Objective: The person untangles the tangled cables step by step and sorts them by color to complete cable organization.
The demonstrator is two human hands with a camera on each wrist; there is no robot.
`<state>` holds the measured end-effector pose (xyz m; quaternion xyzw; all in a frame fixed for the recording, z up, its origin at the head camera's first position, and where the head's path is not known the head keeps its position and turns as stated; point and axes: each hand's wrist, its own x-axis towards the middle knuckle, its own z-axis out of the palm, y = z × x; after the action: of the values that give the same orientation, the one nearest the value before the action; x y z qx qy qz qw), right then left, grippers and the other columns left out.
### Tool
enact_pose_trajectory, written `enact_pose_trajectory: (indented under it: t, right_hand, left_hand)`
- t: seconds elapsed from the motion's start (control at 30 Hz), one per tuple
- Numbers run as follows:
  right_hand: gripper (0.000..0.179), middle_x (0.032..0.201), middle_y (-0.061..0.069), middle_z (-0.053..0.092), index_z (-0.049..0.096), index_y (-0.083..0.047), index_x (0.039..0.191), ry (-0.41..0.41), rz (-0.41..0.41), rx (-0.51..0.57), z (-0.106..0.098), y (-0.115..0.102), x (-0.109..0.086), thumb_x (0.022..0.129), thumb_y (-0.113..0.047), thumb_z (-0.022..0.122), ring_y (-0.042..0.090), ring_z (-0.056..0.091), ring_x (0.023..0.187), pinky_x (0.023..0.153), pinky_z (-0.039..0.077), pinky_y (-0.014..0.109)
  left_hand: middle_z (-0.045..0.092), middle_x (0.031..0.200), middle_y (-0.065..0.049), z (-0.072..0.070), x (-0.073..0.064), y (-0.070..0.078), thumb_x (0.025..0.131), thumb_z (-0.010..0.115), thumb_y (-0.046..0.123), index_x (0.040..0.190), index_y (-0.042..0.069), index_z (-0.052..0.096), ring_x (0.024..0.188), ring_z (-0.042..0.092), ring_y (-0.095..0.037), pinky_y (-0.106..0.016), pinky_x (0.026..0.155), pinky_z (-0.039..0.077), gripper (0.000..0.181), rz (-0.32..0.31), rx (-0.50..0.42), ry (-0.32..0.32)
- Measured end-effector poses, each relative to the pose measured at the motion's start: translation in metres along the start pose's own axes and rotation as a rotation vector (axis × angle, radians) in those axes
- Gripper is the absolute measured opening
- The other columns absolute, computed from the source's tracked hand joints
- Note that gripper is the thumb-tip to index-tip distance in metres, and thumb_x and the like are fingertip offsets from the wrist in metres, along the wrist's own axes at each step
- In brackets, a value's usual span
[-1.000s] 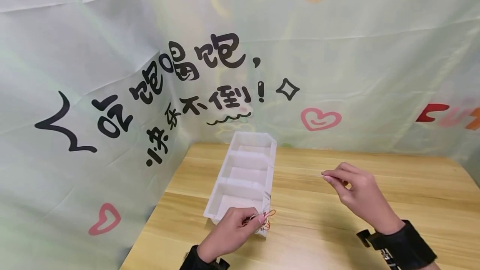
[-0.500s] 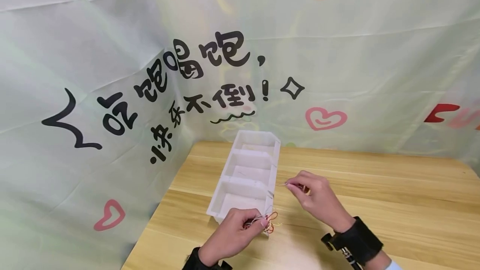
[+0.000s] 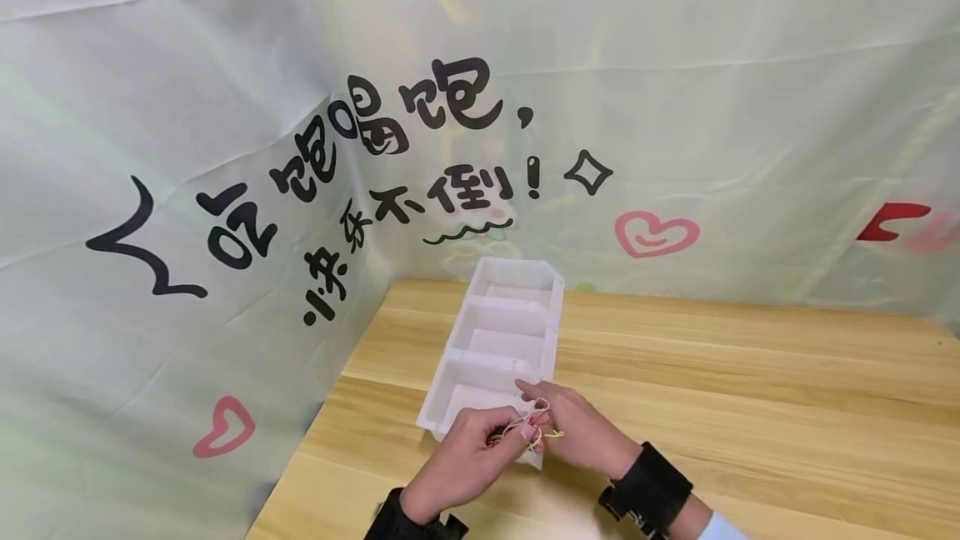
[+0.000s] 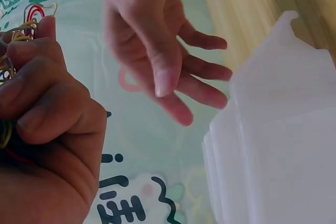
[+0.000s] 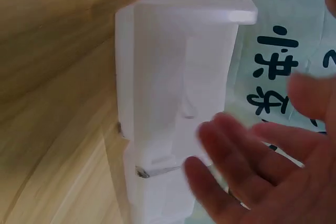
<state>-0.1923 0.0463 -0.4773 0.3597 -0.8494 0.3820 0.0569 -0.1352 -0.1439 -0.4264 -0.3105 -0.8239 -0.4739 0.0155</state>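
Observation:
My left hand [image 3: 467, 458] grips a tangled bundle of thin coloured wires [image 3: 538, 422], with red, yellow and grey loops sticking out past the thumb. In the left wrist view the fingers curl tightly round these wires [image 4: 23, 32]. Just beyond the bundle is my right hand [image 3: 592, 438], its fingers loosely extended and spread; the left wrist view shows nothing between them. A row of three joined white bins [image 3: 491, 369] lies beneath and ahead of both hands. In the right wrist view, a faint pale curved line shows inside one white bin [image 5: 157, 77], near the right fingertips.
The bins stand on a light wood table [image 3: 712, 373], towards its left side. A pale printed cloth [image 3: 675, 132] with black lettering hangs behind and to the left of the table. Each wrist wears a black strap [image 3: 651, 486].
The right hand has moved left from over the table to beside the left hand's bundle. Its fingers, which pinched a thin strand earlier, are now spread. The left hand stays almost still.

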Motion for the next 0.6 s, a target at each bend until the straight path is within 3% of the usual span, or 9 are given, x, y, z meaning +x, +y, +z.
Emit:
enact_pose_trajectory:
  t: [0.07,0.17,0.4,0.6]
  right_hand:
    - [0.054,0.120,0.003,0.058,0.050,-0.009,0.131,-0.032,0.038,0.012,-0.002,0.000,-0.001,0.080,-0.011,0.067,0.013,0.051,0.108,0.087,0.048,0.037]
    - [0.042,0.119,0.002,0.060,0.055,-0.013,0.126,0.010,0.026,0.030,-0.010,-0.003,-0.002,0.085,-0.006,0.060,0.010,0.050,0.109,0.088,0.047,0.037]
    - [0.024,0.113,-0.010,0.061,0.061,-0.020,0.118,0.108,0.002,0.092,-0.035,-0.012,-0.006,0.095,-0.020,0.054,0.005,0.055,0.098,0.074,0.052,0.034]
    - [0.021,0.109,-0.010,0.063,0.062,-0.022,0.115,0.152,-0.050,0.134,-0.049,-0.021,-0.011,0.096,-0.020,0.052,0.007,0.058,0.088,0.066,0.050,0.028]
  left_hand:
    - [0.039,0.060,0.011,0.000,0.001,-0.003,0.098,0.048,0.030,0.082,0.023,0.063,0.051,0.036,-0.002,-0.018,0.046,0.029,0.022,-0.005,0.000,0.010]
    - [0.039,0.059,0.012,0.000,0.002,-0.006,0.098,0.048,0.031,0.084,0.024,0.064,0.051,0.037,-0.002,-0.018,0.045,0.029,0.021,-0.025,-0.005,0.021]
    - [0.041,0.060,0.010,0.001,0.005,-0.008,0.097,0.048,0.034,0.087,0.026,0.064,0.051,0.038,-0.004,-0.018,0.046,0.030,0.020,-0.050,-0.034,0.012]
    - [0.047,0.064,0.009,0.004,0.006,-0.008,0.097,0.049,0.032,0.089,0.024,0.064,0.054,0.043,-0.005,-0.019,0.047,0.034,0.019,-0.034,-0.056,0.014]
